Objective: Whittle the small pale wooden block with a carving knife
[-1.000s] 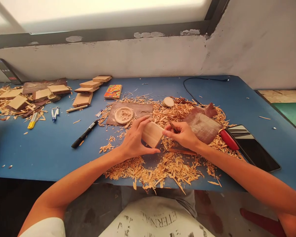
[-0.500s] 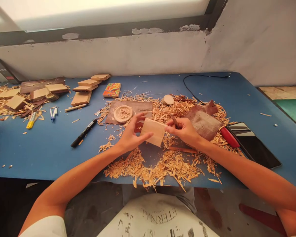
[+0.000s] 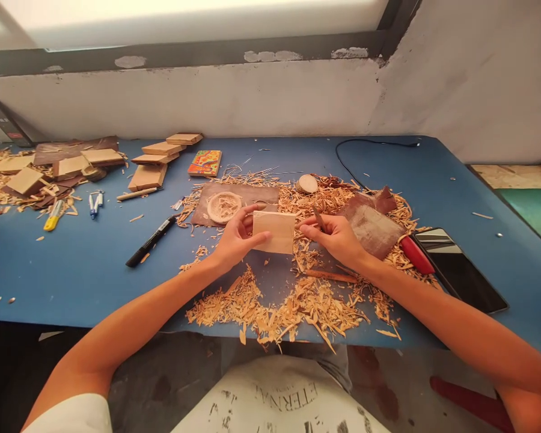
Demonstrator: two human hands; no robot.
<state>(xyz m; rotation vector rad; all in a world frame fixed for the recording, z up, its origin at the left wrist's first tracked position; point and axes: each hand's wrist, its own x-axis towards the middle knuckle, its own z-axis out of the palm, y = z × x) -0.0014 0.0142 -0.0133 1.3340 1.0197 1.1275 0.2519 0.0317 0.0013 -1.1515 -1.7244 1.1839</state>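
Observation:
My left hand (image 3: 238, 239) grips a pale square wooden block (image 3: 277, 233) by its left side, thumb across the near face. At the block's right edge my right hand (image 3: 336, 237) is closed around a slim dark tool (image 3: 318, 218), perhaps a carving knife; its working end is hard to make out. Whether the right fingertips touch the block I cannot tell. Beneath both hands lie heaps of wood shavings (image 3: 324, 307). Just behind the left hand, a round carved wooden piece (image 3: 224, 207) rests on a brown sandpaper sheet (image 3: 265, 195).
On the blue table (image 3: 90, 270) lie a black marker (image 3: 151, 242), a yellow-handled cutter (image 3: 54, 215), several wooden blocks (image 3: 148, 177) and a patterned box (image 3: 204, 163). To the right are a phone (image 3: 460, 269), a red object (image 3: 417, 255), crumpled sandpaper (image 3: 374, 222) and a black cable (image 3: 342, 157).
The wooden block has turned from a tilt to nearly level and moved slightly left. My right fingers have slid back from its corner. The view has shifted a little.

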